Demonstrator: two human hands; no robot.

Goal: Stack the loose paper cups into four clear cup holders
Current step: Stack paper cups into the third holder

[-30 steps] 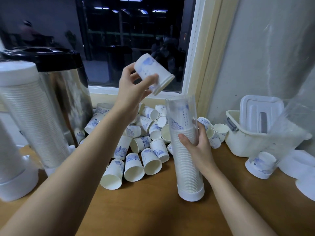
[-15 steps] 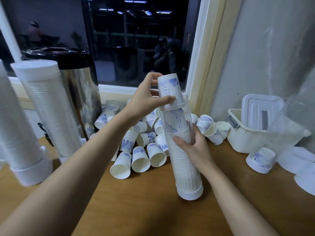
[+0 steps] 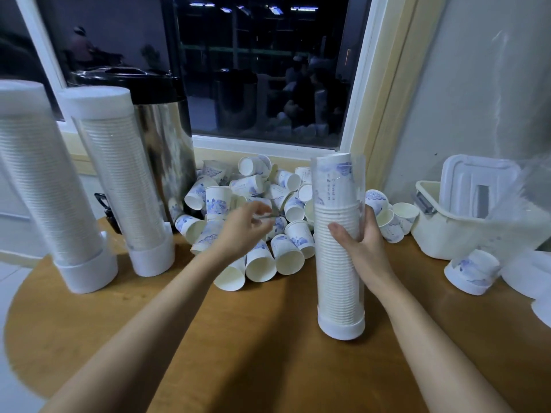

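The leftmost filled holder is cut off by the frame edge, and a 2nd filled holder hides part of the steel urn. The blurred left hand hovers over the loose paper cups with fingers curled; whether it pinches 1 is unclear. Just right of those cups, the right hand clasps the upright, nearly full clear holder at mid-height.

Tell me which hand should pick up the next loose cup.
Left. The left hand hovers empty right over the loose cups, while the right hand is busy: it grips the clear holder and steadies it upright.
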